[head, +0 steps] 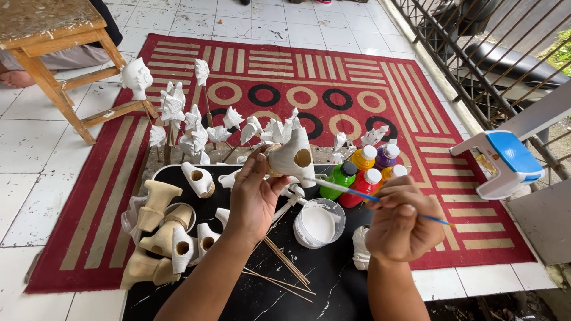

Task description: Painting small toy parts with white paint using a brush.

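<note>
Figurine (pixel 292 157), a white-coated hollow carving with a round hole in its side, sits raised above a black surface (pixel 333 279) edged by a red striped rug (pixel 416 107) and white floor tiles (pixel 24 142). Left hand (pixel 253 199) fingers grasp it from below. Right hand (pixel 401 220) fingers pinch a thin blue-handled brush (pixel 380 202) over a tub of white paint (pixel 318 223), beside coloured paint bottles (pixel 363 172). Loose wooden skewers (pixel 285 264) lie on open surface nearer the person.

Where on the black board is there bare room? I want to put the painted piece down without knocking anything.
Free: the near part of the black board, between the thin sticks and the right hand. Crowded: the left edge, piled with unpainted carvings; the far edge, with paint bottles; the middle, with the white paint cup.
</note>
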